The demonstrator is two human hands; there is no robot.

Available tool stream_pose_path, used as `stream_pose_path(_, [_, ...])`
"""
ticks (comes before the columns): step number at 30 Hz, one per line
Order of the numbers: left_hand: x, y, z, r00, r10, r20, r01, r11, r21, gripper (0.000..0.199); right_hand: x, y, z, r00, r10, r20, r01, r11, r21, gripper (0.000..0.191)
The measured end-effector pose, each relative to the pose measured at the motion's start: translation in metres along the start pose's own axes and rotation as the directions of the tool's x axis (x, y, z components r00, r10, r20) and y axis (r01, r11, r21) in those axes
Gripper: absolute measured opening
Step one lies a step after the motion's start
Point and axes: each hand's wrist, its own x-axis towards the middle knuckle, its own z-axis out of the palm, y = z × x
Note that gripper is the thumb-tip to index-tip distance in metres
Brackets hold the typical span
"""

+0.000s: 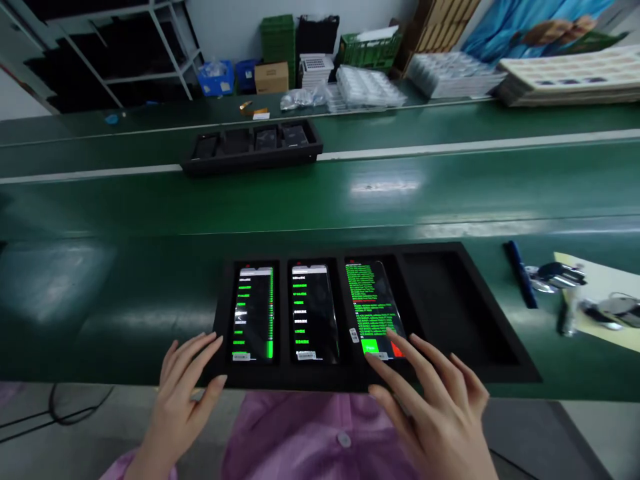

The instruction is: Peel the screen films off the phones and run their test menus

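Observation:
A black foam tray (405, 293) lies along the front edge of the green bench, and three lit smartphones sit in its slots. The left phone (254, 313) and the middle phone (315, 313) show lists of green and white text on black. Dense green lines with a red one fill the right phone (373, 303), above a green and a red button. My right hand (435, 407) is over that phone's lower end, fingers spread, index fingertip by the green button. Beside the tray's left edge is my left hand (183, 393), fingers apart and holding nothing. The tray's rightmost slot holds no phone.
A second black tray (250, 147) with dark items stands across the bench. At right lie a blue pen (521, 275), metal objects (557, 275) and yellowish paper (620, 307). Plastic trays (370, 87), bins (216, 77) and a person in blue (530, 27) are at the back.

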Motion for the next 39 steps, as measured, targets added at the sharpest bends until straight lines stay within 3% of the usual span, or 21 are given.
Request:
stream_pose_path(3, [0.009,-0.002,0.003,0.996,0.021,0.092,-0.026,0.999,0.045,0.055,0.001,-0.027,0.002,0.996,0.033,0.088,-0.03,0.999,-0.035,0.044])
stream_pose_path(7, [0.035,-0.004,0.011,0.976,-0.022,0.214,-0.007,0.991,0.133,0.04,0.016,-0.056,0.02,0.98,0.125,0.155,-0.102,0.984,-0.145,0.051])
stream_pose_path(11, [0.082,-0.007,0.028,0.965,-0.164,0.207,0.136,0.98,0.142,0.041,0.056,-0.052,0.042,0.945,0.261,0.199,-0.229,0.959,-0.166,0.047])
stream_pose_path(16, [0.125,-0.013,0.041,0.961,-0.215,0.175,0.198,0.974,0.111,0.044,0.098,-0.037,0.05,0.893,0.345,0.291,-0.315,0.938,-0.145,0.045])
stream_pose_path(18, [0.125,-0.013,0.037,0.97,-0.201,0.14,0.192,0.979,0.074,0.045,0.098,-0.027,0.042,0.912,0.314,0.264,-0.3,0.949,-0.096,0.045])
stream_pose_path(21, [0.104,-0.006,0.022,0.984,-0.177,0.009,0.177,0.984,0.004,0.044,0.08,0.0,0.022,0.973,0.219,0.077,-0.226,0.969,0.101,0.044])
stream_pose_path(24, [0.074,0.004,0.009,0.983,-0.172,-0.069,0.17,0.985,-0.029,0.04,0.056,0.034,0.007,0.986,0.147,-0.08,-0.122,0.958,0.258,0.032])
stream_pose_path(28, [0.052,0.012,0.011,0.984,-0.167,-0.056,0.165,0.986,-0.034,0.041,0.038,0.059,0.012,0.987,0.157,-0.04,-0.139,0.948,0.288,0.027])
stream_pose_path(33, [0.057,0.019,0.021,0.986,-0.143,-0.089,0.145,0.989,0.007,0.044,0.04,0.058,0.027,0.984,0.173,-0.04,-0.152,0.939,0.307,0.029])
stream_pose_path(39, [0.054,0.025,0.029,0.982,-0.166,-0.091,0.17,0.985,0.04,0.051,0.024,0.058,0.023,0.989,0.128,-0.069,-0.099,0.94,0.326,0.031])
